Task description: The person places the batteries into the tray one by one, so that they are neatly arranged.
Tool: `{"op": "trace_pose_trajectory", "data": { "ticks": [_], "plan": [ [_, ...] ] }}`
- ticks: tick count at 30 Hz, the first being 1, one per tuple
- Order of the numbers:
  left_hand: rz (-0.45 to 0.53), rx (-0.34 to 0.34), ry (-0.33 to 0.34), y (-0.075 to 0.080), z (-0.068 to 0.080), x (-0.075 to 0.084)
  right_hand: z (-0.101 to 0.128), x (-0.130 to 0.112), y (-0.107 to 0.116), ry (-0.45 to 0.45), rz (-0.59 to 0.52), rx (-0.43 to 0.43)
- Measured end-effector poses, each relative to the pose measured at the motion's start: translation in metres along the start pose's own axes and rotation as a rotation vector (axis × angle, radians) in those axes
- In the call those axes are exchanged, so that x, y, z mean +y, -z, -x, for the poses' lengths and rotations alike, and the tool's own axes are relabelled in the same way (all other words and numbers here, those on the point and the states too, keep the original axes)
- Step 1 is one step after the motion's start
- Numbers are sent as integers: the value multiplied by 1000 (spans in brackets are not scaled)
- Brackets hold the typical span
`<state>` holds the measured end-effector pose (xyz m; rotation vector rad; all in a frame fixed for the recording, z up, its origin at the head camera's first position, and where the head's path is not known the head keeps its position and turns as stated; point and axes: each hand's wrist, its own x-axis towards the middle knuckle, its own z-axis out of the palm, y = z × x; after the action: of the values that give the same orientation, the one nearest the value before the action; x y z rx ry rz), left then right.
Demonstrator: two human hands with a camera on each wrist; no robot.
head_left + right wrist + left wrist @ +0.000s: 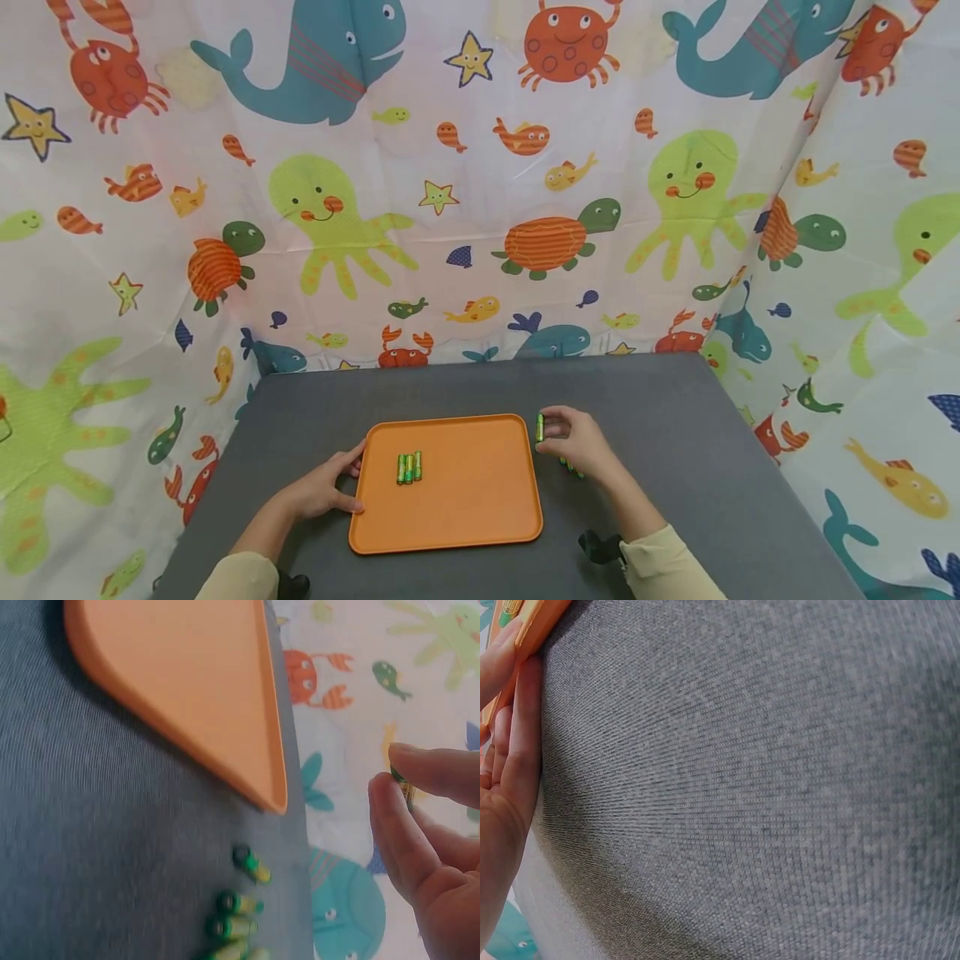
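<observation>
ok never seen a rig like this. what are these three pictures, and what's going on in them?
There's no robot here: a person works bare-handed. The wide picture comes from a camera on the head, looking forward and down. The other two come from cameras on each wrist.

On the grey table lies an orange tray with three small green cylinders, probably batteries, side by side. The left hand holds the tray's left edge. The right hand pinches one more cylinder just off the tray's right side. The right wrist view shows several loose cylinders on the table. Behind hangs a sea-animal curtain.
</observation>
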<state>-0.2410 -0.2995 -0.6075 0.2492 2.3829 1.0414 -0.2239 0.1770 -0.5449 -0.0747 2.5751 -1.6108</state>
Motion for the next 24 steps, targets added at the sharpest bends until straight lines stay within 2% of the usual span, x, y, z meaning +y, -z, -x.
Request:
{"op": "trace_pose_trajectory", "data": {
  "ticks": [9, 16, 24],
  "plan": [
    [13, 5, 0, -1, 2, 2, -4, -15, -26, 36, -16, -11],
    [5, 19, 11, -1, 0, 1, -9, -26, -45, 65, -57, -68],
    [5, 4, 4, 0, -1, -2, -17, -31, -76, 74, -60, -141]
  ]
}}
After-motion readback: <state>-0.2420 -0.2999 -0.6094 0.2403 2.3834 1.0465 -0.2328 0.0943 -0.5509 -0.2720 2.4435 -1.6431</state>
